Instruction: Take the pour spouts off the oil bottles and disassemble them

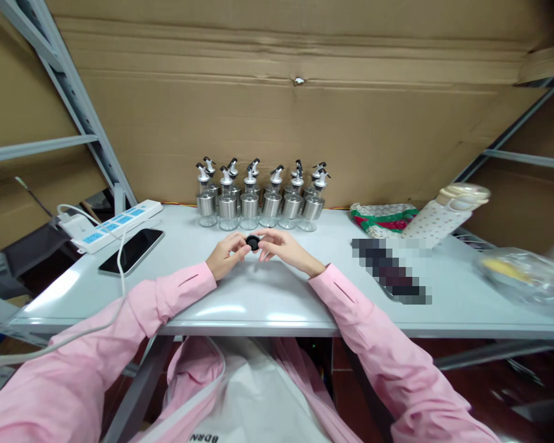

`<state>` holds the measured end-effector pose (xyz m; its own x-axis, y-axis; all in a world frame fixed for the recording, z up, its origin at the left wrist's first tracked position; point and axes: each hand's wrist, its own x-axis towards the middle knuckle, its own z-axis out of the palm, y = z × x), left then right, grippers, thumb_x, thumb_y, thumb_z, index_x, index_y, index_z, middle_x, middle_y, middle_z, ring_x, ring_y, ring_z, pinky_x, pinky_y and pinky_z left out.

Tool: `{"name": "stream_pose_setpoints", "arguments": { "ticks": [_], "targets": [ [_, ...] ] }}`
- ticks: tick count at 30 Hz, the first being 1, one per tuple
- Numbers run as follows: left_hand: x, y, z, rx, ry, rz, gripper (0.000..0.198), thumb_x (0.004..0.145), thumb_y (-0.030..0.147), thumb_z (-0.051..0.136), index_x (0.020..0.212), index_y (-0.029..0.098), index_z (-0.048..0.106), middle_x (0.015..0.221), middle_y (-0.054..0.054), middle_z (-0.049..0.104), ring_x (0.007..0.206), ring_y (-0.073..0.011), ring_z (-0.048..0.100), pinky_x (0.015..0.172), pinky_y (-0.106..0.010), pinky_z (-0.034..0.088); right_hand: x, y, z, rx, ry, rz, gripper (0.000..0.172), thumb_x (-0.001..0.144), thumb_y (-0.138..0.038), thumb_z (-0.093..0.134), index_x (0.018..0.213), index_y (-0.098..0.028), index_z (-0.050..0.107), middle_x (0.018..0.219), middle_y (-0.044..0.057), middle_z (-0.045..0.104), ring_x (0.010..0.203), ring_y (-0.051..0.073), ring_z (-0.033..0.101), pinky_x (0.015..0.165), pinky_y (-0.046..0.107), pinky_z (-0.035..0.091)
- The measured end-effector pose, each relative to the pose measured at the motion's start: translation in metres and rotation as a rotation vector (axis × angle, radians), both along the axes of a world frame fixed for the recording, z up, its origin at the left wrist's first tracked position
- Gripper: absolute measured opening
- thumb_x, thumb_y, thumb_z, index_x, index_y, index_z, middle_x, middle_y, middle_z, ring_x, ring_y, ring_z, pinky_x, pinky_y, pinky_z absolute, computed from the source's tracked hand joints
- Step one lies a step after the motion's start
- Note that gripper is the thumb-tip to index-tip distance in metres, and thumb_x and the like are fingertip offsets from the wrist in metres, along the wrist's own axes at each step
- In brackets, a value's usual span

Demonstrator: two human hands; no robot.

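Between my two hands is a small round black cap-like piece [252, 243], held above the grey table. My left hand [226, 253] pinches its left side between thumb and fingers. From the right, my right hand [284, 249] has its fingertips on the piece's rim. Just beyond my hands stand several glass bottles [249, 208] with steel sleeves and silver-and-black pour spouts, upright in two rows. What the underside of the black piece looks like is hidden.
At left on the table [258, 295] lie a phone [133, 251] and a white power strip [120, 226]; a white cable crosses my left sleeve. To the right are a blurred-out dark object [390, 271], a patterned cloth [383, 218], a dotted bottle [443, 212] and plastic bags [526, 277].
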<state>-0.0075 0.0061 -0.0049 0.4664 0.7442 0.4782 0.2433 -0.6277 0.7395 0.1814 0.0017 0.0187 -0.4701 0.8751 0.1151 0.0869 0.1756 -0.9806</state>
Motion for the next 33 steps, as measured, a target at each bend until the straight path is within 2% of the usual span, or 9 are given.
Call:
{"name": "stream_pose_setpoints", "arguments": {
  "ticks": [5, 10, 15, 18, 21, 27, 33],
  "targets": [
    [0.000, -0.001, 0.000, 0.026, 0.012, -0.016, 0.044, 0.084, 0.052, 0.039, 0.064, 0.015, 0.054, 0.086, -0.007, 0.055, 0.079, -0.0159, 0.051, 0.072, -0.029, 0.043, -0.001, 0.000, -0.001, 0.023, -0.021, -0.006, 0.036, 0.071, -0.034, 0.065, 0.103, -0.017, 0.058, 0.074, 0.001, 0.067, 0.058, 0.009, 0.061, 0.056, 0.020, 0.050],
    [0.000, -0.001, 0.000, 0.009, 0.012, -0.005, 0.044, 0.082, 0.053, 0.042, 0.063, 0.015, 0.054, 0.084, -0.006, 0.054, 0.079, -0.0158, 0.051, 0.069, -0.028, 0.044, -0.001, 0.002, -0.005, 0.037, -0.007, 0.025, 0.038, 0.072, -0.034, 0.064, 0.105, -0.016, 0.058, 0.073, 0.001, 0.067, 0.061, 0.009, 0.062, 0.059, 0.022, 0.051],
    [0.001, 0.001, -0.003, -0.043, -0.026, -0.008, 0.037, 0.079, 0.049, 0.048, 0.065, 0.015, 0.051, 0.086, -0.005, 0.053, 0.066, -0.0110, 0.052, 0.061, -0.025, 0.044, -0.001, 0.003, -0.008, 0.012, 0.013, 0.051, 0.041, 0.070, -0.030, 0.065, 0.108, -0.016, 0.057, 0.075, 0.001, 0.067, 0.069, 0.012, 0.066, 0.064, 0.024, 0.052],
    [0.002, 0.002, -0.006, -0.175, -0.087, 0.012, 0.030, 0.076, 0.043, 0.055, 0.071, 0.016, 0.044, 0.081, 0.000, 0.050, 0.053, -0.0059, 0.050, 0.055, -0.023, 0.042, -0.002, 0.003, -0.008, -0.011, 0.019, 0.044, 0.040, 0.071, -0.027, 0.064, 0.108, -0.016, 0.057, 0.075, 0.001, 0.067, 0.070, 0.013, 0.066, 0.067, 0.025, 0.053],
    [0.003, 0.002, -0.008, -0.275, -0.155, 0.014, 0.033, 0.072, 0.039, 0.061, 0.083, 0.019, 0.038, 0.084, 0.003, 0.048, 0.049, -0.0034, 0.050, 0.049, -0.019, 0.040, -0.002, 0.003, -0.008, -0.014, 0.019, 0.048, 0.039, 0.070, -0.025, 0.064, 0.108, -0.015, 0.058, 0.075, 0.001, 0.067, 0.069, 0.013, 0.066, 0.069, 0.027, 0.053],
    [0.002, 0.002, -0.010, -0.294, -0.155, -0.044, 0.036, 0.073, 0.038, 0.061, 0.095, 0.019, 0.039, 0.089, 0.002, 0.048, 0.050, -0.0024, 0.051, 0.047, -0.018, 0.041, -0.002, 0.002, -0.009, 0.016, 0.024, 0.104, 0.038, 0.068, -0.017, 0.061, 0.106, -0.014, 0.059, 0.068, -0.003, 0.064, 0.068, 0.011, 0.064, 0.071, 0.026, 0.052],
    [0.000, 0.005, -0.012, -0.312, -0.157, -0.078, 0.036, 0.075, 0.040, 0.059, 0.098, 0.018, 0.043, 0.092, 0.000, 0.049, 0.052, -0.0030, 0.052, 0.050, -0.019, 0.043, -0.003, 0.000, -0.007, 0.007, 0.017, 0.057, 0.037, 0.067, -0.017, 0.061, 0.104, -0.014, 0.055, 0.065, -0.003, 0.063, 0.067, 0.012, 0.064, 0.069, 0.026, 0.052]
  ]
}}
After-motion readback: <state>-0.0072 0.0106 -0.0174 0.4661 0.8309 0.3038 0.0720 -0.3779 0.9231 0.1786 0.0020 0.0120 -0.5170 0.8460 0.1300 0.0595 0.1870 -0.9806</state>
